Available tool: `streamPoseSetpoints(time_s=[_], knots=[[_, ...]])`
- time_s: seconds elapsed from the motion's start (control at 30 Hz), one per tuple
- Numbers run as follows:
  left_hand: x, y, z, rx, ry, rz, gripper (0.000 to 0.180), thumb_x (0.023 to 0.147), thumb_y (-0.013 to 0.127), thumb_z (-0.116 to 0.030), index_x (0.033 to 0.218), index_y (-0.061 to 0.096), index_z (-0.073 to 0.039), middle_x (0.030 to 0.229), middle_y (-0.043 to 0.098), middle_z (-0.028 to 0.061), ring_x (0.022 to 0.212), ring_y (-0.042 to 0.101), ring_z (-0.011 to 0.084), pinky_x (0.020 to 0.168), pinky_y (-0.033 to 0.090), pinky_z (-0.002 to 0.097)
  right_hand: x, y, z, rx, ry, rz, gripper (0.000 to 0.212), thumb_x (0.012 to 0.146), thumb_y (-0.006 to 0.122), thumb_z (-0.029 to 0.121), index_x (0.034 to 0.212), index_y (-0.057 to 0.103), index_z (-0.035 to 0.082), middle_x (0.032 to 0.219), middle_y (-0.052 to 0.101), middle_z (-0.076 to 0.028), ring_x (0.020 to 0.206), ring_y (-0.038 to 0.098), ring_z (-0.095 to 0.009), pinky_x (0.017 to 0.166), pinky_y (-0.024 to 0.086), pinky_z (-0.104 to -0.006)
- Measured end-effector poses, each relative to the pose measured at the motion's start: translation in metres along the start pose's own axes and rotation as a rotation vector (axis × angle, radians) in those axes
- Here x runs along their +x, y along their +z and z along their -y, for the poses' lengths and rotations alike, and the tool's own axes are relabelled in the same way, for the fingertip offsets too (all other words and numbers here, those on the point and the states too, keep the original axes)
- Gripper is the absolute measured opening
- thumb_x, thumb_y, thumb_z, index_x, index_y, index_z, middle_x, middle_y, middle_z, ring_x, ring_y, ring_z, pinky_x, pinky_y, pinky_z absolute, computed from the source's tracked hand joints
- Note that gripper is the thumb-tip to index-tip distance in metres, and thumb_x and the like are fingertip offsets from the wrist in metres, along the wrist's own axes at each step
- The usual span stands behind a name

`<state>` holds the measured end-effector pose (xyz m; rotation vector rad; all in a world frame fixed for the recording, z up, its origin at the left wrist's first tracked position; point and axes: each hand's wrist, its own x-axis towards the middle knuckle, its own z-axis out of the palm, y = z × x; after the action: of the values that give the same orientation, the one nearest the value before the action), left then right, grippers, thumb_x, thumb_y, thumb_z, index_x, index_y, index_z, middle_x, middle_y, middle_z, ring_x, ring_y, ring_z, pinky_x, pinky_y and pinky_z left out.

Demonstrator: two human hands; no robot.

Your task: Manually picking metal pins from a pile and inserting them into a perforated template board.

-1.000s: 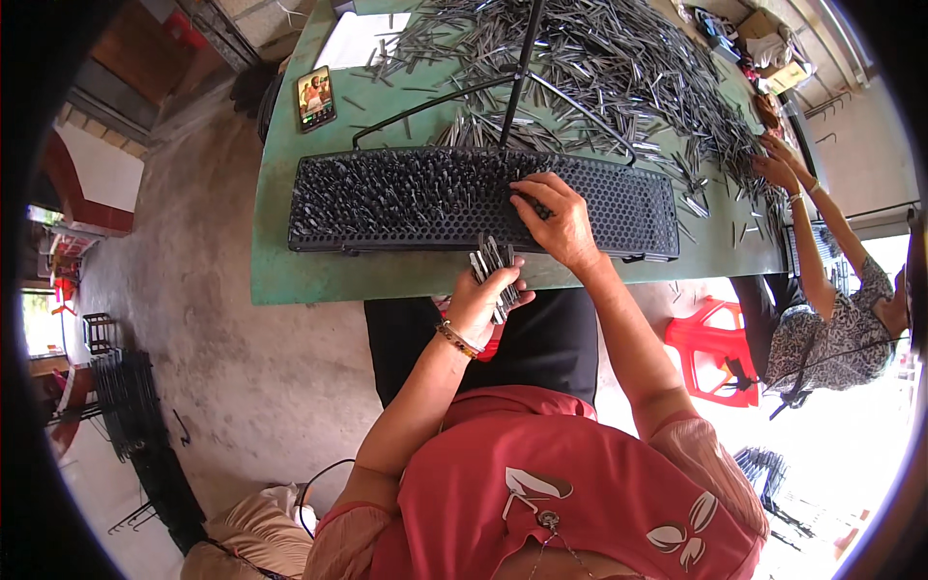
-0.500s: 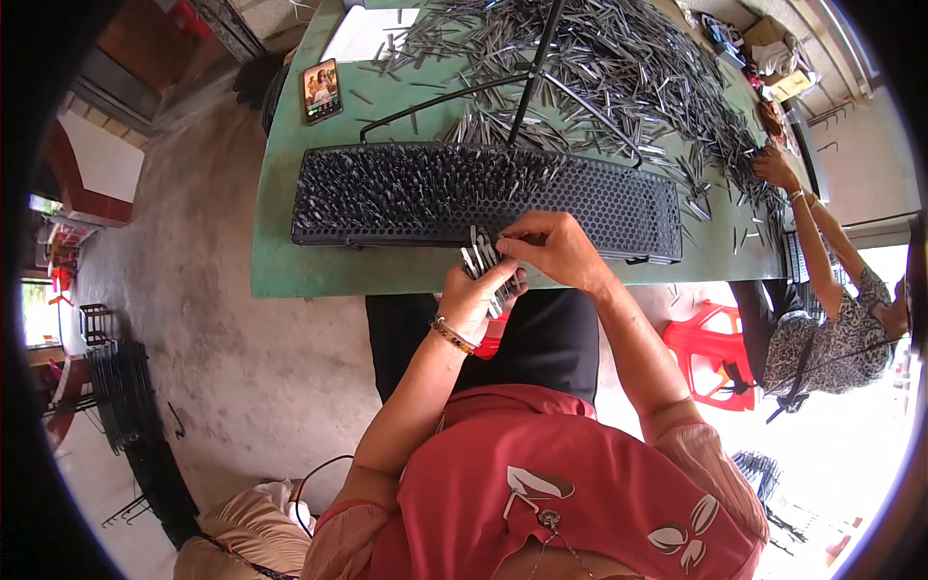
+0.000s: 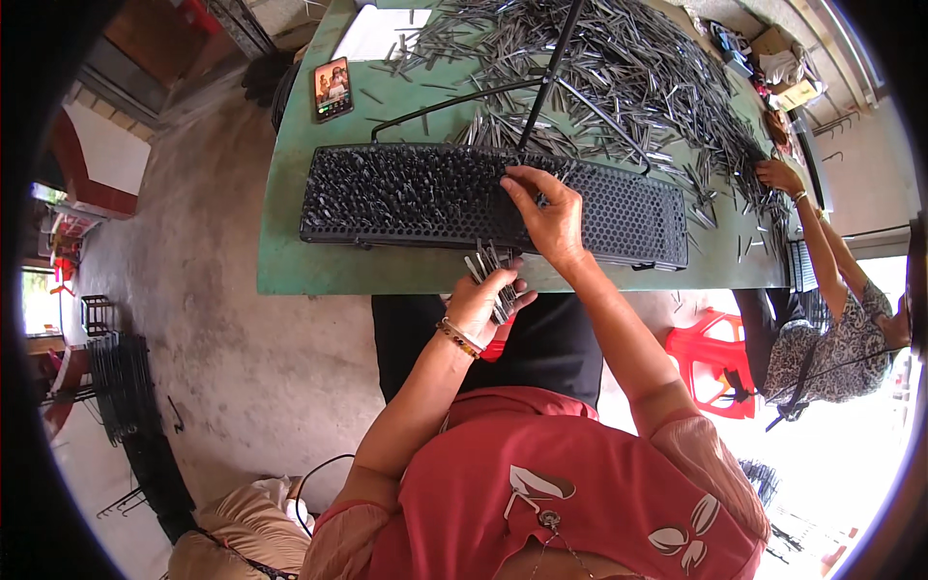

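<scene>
Two hands, left (image 3: 488, 302) gripping several metal pins (image 3: 493, 275), right (image 3: 549, 215) pinching one over one perforated tray (image 3: 416, 193)

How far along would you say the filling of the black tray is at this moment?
Roughly the left two thirds of the tray stands packed with metal pins. In hand: the left hand holds a bunch of pins while the right hand sets one at the filled edge. Left: the tray's bare right end and the large pile on the table.
</scene>
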<state>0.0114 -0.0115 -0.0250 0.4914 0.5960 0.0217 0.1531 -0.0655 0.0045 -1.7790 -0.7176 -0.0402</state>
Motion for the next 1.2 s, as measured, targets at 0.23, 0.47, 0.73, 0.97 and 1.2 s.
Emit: streamPoseSetpoints(time_s=[0.23,0.47,0.73,0.97,1.2], knots=[[-0.002,-0.002,0.001,0.016,0.014,0.043,0.017,0.085,0.062,-0.007,0.101,0.059,-0.004,0.095,0.062,0.0057,0.083,0.063,0.0196,0.074,0.057,0.0396,0.002,0.002,-0.006,-0.221,-0.273,-0.049,0.016,0.074,0.073,0.012,0.090,0.069,0.009,0.077,0.065,-0.005,0.072,0.057,-0.022,0.070,0.041,-0.0333],[-0.003,-0.001,-0.001,0.037,0.032,0.022,0.017,0.086,0.061,-0.008,0.102,0.059,-0.005,0.095,0.063,0.0055,0.086,0.064,0.0209,0.075,0.057,0.0395,0.006,0.003,-0.008,-0.258,-0.323,-0.081,0.015,0.074,0.073,0.013,0.088,0.070,0.009,0.075,0.064,-0.003,0.072,0.056,-0.019,0.072,0.039,-0.0317],[-0.007,0.004,0.000,0.037,0.052,-0.009,0.014,0.084,0.062,-0.006,0.098,0.059,-0.004,0.089,0.063,0.0064,0.081,0.065,0.0206,0.070,0.057,0.0362,0.004,0.002,-0.008,-0.262,-0.316,-0.096,0.015,0.074,0.073,0.013,0.088,0.070,0.009,0.074,0.064,-0.003,0.071,0.056,-0.019,0.073,0.039,-0.0318],[-0.008,0.005,-0.001,0.045,0.039,-0.008,0.015,0.083,0.063,-0.005,0.097,0.059,-0.004,0.089,0.063,0.0061,0.081,0.065,0.0197,0.070,0.057,0.0349,0.000,0.005,-0.012,-0.272,-0.327,-0.053,0.015,0.073,0.074,0.013,0.087,0.070,0.009,0.077,0.065,-0.004,0.075,0.057,-0.020,0.076,0.039,-0.0325],[-0.006,0.003,-0.003,0.050,0.082,0.007,0.015,0.084,0.062,-0.005,0.099,0.059,-0.005,0.093,0.063,0.0062,0.084,0.064,0.0187,0.072,0.056,0.0348,-0.002,-0.004,-0.003,-0.346,-0.489,0.027,0.014,0.073,0.072,0.014,0.086,0.069,0.009,0.089,0.064,-0.004,0.079,0.058,-0.024,0.076,0.041,-0.0353]])
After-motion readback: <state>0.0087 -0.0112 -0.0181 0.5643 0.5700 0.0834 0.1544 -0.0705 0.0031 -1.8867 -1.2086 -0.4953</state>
